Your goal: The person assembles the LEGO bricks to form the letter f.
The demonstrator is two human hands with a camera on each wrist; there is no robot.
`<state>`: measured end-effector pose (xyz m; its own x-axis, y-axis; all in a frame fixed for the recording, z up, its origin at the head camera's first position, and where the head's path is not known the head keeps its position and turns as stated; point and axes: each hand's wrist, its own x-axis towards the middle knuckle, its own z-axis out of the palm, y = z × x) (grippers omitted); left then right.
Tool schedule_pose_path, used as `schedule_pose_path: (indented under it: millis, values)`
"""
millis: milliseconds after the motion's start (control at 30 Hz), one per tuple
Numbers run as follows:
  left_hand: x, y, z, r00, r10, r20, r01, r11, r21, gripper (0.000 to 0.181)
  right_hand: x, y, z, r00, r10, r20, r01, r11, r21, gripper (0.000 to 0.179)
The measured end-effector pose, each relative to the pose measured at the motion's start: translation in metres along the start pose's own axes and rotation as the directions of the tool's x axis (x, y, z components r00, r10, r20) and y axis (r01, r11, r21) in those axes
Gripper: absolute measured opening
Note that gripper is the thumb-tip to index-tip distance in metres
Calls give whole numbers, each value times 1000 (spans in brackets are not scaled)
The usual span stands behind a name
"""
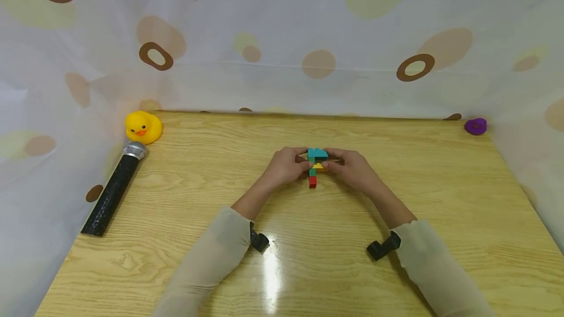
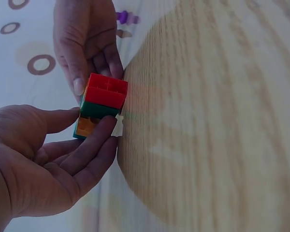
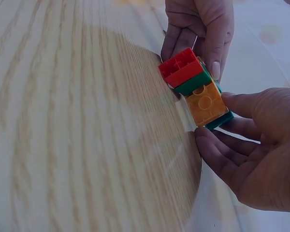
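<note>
Both hands hold one small assembly of toy building blocks (image 1: 313, 172) just at the middle of the table. A blue piece with a sloped right end tops it in the head view, with green and yellow blocks below and a red block (image 2: 106, 91) at the near end. From the left, my left hand (image 1: 285, 166) pinches the assembly between thumb and fingers. On the other side my right hand (image 1: 350, 168) grips it by the yellow block (image 3: 206, 104), thumb on one face and fingertips on the other. The fingers partly hide the middle blocks.
A yellow rubber duck (image 1: 144, 127) sits at the back left, with a black microphone (image 1: 113, 190) lying just in front of it. In the back right corner is a small purple ring-shaped object (image 1: 476, 126). Patterned cloth (image 1: 282, 87) walls the wooden table (image 1: 317, 278).
</note>
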<state>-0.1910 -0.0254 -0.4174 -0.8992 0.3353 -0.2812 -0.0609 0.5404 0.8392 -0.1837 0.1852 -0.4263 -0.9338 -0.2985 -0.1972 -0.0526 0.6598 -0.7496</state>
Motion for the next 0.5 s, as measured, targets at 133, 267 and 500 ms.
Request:
schedule_pose_path:
  millis: [133,267,500]
  values:
    - [0,1,0,1000,1,-10,-1,999,40,52,2,1,1,1000,-3,7,3,1000,-23,53]
    - [-1,2,0,1000,-6,-13,7,997,71,50,2,1,0,1000,-19,13,20,999,-43,53]
    - [-10,3,-10,998,29,-56,-18,983,184,57,-6,4,-13,998,-54,-9,54,995,-85,58]
